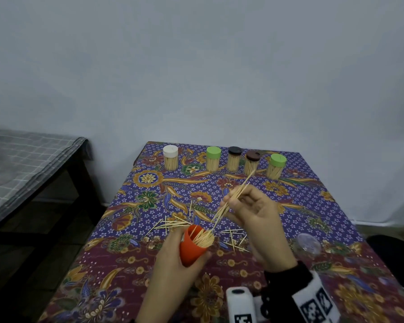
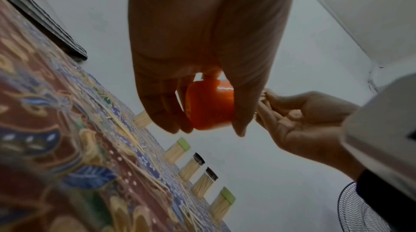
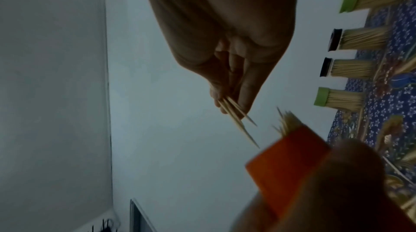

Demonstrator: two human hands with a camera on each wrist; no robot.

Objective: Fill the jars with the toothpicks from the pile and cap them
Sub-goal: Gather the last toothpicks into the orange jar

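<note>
Five capped jars [image 1: 222, 161] stand in a row along the far edge of the table [image 1: 336, 264], well behind the hands. Nearer, at the middle of the table, loose toothpicks [image 1: 173, 223] lie scattered, and above their near edge the left hand [image 1: 173, 264] holds an open jar [image 1: 191, 248] tilted, with toothpicks standing in it. To the right of that jar and just above its mouth, the right hand [image 1: 254, 220] pinches a small bundle of toothpicks [image 1: 231, 201]; a lid [image 1: 308, 243] lies on the table further right.
</note>
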